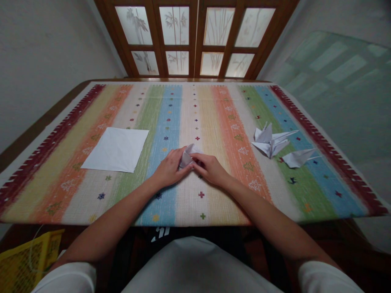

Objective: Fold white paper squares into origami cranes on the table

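Note:
Between my two hands, just above the middle of the striped tablecloth (186,203), is a partly folded piece of white paper (192,149). My left hand (170,167) grips its left side, thumb in front and fingers behind. On the other side, my right hand (210,167) pinches the paper's front edge between thumb and fingers. The fingers cover much of the folds, so the paper's full shape is hidden. Flat on the cloth to the left lies a square white paper sheet (117,149). Folded paper cranes (270,140) rest at the right, with another folded paper piece (297,158) beside them.
The table's wooden edge (58,108) shows along the left. Beyond the table stand wooden doors (195,40) with patterned glass panes. A greenish glass panel (339,81) is at the right wall, and a yellow plastic basket (29,258) sits below the table at lower left.

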Tool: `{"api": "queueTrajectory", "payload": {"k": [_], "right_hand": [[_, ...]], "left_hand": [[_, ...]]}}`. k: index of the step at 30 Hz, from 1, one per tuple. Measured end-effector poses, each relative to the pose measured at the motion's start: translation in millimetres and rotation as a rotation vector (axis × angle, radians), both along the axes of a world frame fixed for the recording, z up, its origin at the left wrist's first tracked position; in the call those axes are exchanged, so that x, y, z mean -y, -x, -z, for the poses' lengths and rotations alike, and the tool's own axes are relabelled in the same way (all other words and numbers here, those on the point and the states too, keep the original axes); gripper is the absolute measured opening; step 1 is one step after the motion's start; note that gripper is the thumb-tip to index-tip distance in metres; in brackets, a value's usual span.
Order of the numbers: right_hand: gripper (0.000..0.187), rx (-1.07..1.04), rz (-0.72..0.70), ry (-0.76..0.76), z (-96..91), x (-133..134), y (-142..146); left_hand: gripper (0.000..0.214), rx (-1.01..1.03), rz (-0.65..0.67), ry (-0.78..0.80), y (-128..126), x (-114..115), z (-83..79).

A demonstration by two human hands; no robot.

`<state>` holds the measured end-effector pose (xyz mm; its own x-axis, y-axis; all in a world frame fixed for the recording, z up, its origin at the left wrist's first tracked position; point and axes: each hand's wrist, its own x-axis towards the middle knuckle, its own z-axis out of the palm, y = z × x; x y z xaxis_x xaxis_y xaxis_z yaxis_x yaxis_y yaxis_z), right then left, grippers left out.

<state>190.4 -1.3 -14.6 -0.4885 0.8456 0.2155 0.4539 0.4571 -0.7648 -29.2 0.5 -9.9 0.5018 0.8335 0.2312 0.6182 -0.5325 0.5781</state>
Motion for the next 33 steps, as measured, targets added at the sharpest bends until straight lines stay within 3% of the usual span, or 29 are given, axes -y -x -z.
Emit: {"api": "queueTrajectory", "payload": {"k": [7,15,23,29,33], "right_hand": [[0.041,-0.01,0.057,-0.072,-9.0,-1.4,-7.9],[0.024,0.05,0.103,-0.043,3.0,-5.2,-8.0],[0.028,-0.032,0.255,-0.165,10.6,-11.2,-12.6],[0.035,-0.084,0.134,-0.166,13.1,-11.6,-9.2],[0.038,-0.111,0.18,-0.204,10.1,-8.2,-4.9]], "left_hand": [[0.06,-0.04,-0.02,-0.012,-0.9,2.2,2.0],[0.077,-0.062,-0.026,-0.071,-6.7,5.8,3.4],[0.069,-0.066,-0.058,-0.11,-9.7,5.5,6.2],[0.052,-0.019,-0.069,-0.163,-10.7,4.1,10.0],[0.047,0.009,-0.089,-0.211,-11.4,3.6,8.3]]}}
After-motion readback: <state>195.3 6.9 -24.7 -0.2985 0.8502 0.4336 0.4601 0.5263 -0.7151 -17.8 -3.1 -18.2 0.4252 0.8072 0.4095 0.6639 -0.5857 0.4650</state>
